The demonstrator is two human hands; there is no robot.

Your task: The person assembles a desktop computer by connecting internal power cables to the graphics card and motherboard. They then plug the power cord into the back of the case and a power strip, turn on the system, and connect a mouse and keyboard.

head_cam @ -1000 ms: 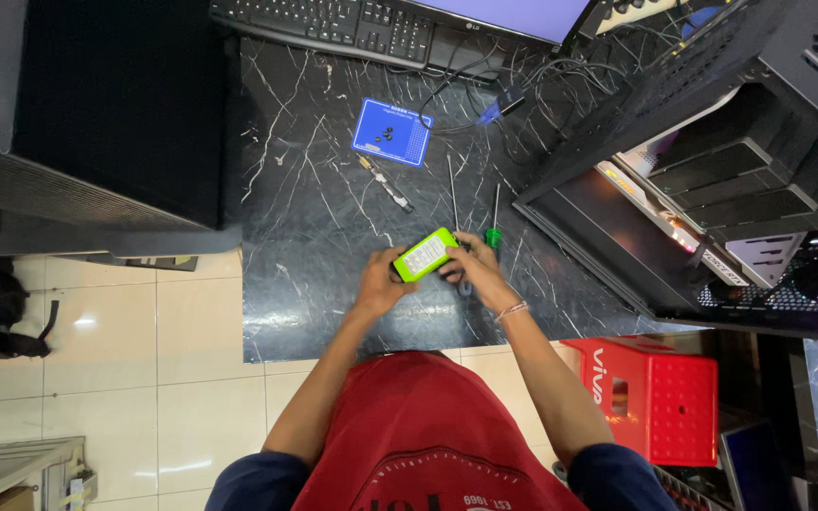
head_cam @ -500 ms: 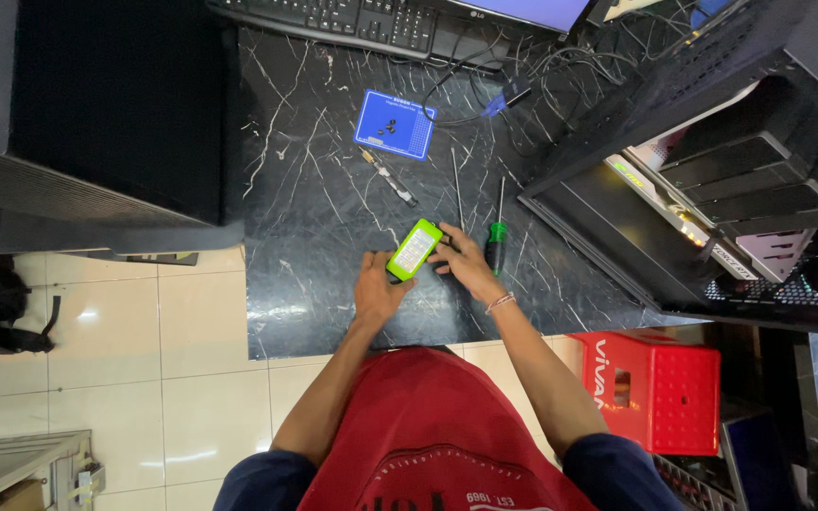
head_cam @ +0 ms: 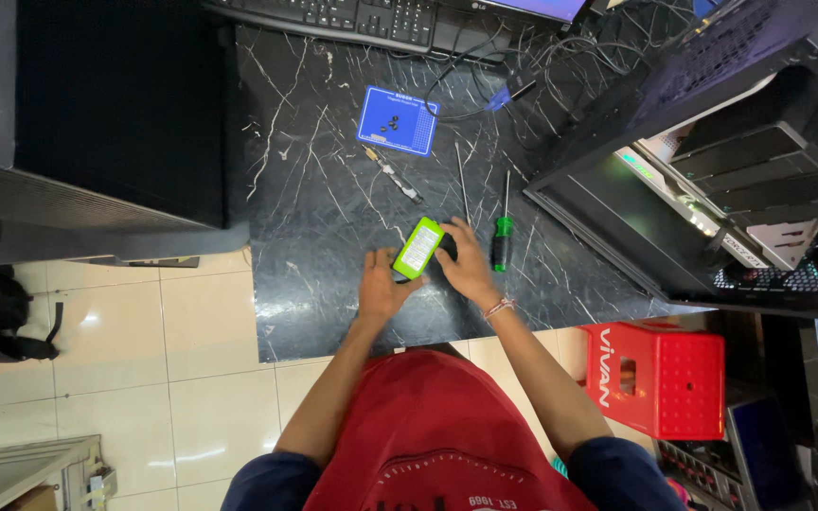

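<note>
One green box (head_cam: 418,248), one blue mat (head_cam: 398,120) carrying four small black screws (head_cam: 392,124), two screwdrivers (head_cam: 501,240), one keyboard (head_cam: 352,17), one red stool (head_cam: 660,380).

The green rectangular block (head_cam: 418,248), a small bright lime-green slab with a white label covering most of its upper face, is held just above the dark marbled bench (head_cam: 314,208) near its front edge. It sits tilted, its long axis running diagonally from lower left to upper right. The left hand (head_cam: 382,291) pinches its lower end while the right hand (head_cam: 466,268) touches its right side.
</note>
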